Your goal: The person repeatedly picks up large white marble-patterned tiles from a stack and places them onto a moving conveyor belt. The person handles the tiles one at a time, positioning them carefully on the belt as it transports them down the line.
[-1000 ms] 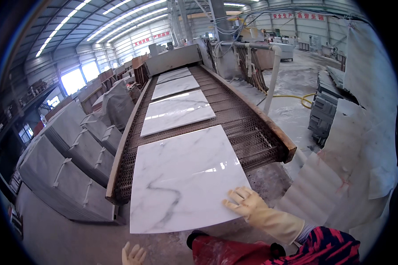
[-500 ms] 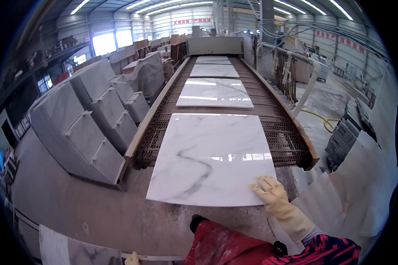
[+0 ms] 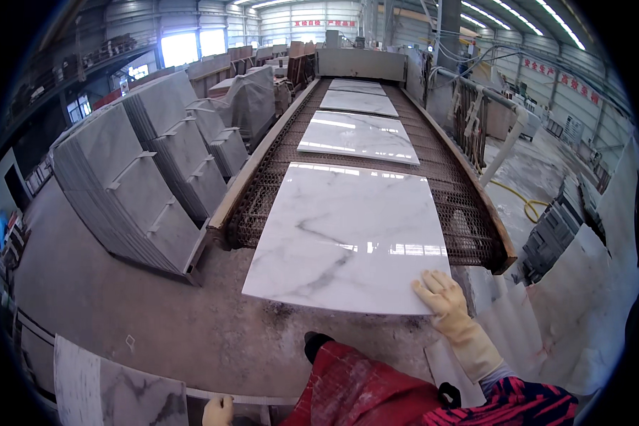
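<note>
We count one conveyor (image 3: 440, 163) and, on it, four white marble slabs (image 3: 358, 227). Left of the conveyor we make out three leaning stacks (image 3: 117, 192), their slabs packed too tightly for us to number. Right of it we find one yellow hose (image 3: 510, 189) and one bent white pipe (image 3: 505, 150). We see two gloved hands: the right hand (image 3: 444, 295) by the conveyor's near end, the left hand (image 3: 218, 412) nearer us than that end.
</note>
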### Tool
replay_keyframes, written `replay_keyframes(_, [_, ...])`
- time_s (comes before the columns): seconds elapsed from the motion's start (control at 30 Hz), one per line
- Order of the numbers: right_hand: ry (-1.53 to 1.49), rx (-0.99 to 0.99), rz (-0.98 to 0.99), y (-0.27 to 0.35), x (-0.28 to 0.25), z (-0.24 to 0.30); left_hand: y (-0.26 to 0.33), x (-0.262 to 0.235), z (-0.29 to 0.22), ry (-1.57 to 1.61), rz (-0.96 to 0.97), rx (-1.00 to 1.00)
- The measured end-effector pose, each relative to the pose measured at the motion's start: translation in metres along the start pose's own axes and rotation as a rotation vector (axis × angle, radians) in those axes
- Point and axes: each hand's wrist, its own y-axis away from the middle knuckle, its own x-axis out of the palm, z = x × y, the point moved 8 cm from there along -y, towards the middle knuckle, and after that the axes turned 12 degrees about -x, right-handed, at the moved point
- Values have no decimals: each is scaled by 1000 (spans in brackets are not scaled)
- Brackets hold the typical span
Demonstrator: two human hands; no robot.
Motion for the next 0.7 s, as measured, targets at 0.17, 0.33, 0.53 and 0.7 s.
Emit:
replay_keyframes(0.17, [-38, 15, -10, -1, 2, -7, 0, 1, -20, -89, 95, -152])
replay_keyframes(0.33, [-24, 18, -41, -2, 0, -8, -8, 2, -27, -126, 83, -153])
replay_keyframes(0.53, [-60, 48, -44, 2, 4, -18, -19, 6, -42, -159, 103, -137])
replay_keyframes(0.7, [-61, 59, -51, 6, 12, -21, -28, 6, -54, -188, 102, -141])
